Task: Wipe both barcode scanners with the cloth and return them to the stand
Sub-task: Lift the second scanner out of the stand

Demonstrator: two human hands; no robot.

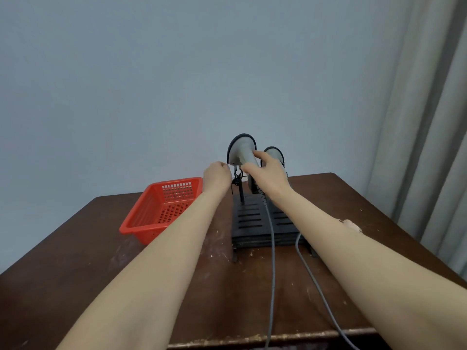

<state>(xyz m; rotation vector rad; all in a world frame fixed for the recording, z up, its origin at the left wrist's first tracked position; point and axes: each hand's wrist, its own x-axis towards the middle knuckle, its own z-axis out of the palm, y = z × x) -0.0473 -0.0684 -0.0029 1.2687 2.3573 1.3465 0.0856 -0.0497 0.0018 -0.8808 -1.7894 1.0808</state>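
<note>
The right hand (267, 173) is curling its fingers round the handle of the left scanner (241, 150), over the stand (255, 218) by the far edge of the surface (75, 274). The second scanner (274, 154) is sitting just beside it. The left hand (217, 174) is keeping its fingers curled beside the left scanner; whether they are pinching anything, I cannot tell.

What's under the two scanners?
A black slatted stand on the table. The right hand grips the taller scanner and hides both handles, so their seating can't be seen.

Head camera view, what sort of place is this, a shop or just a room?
Probably a plain room, not a working shop: a worn wooden table against a bare wall, a grey curtain, and a black stand with two corded barcode scanners beside a red basket.
</note>
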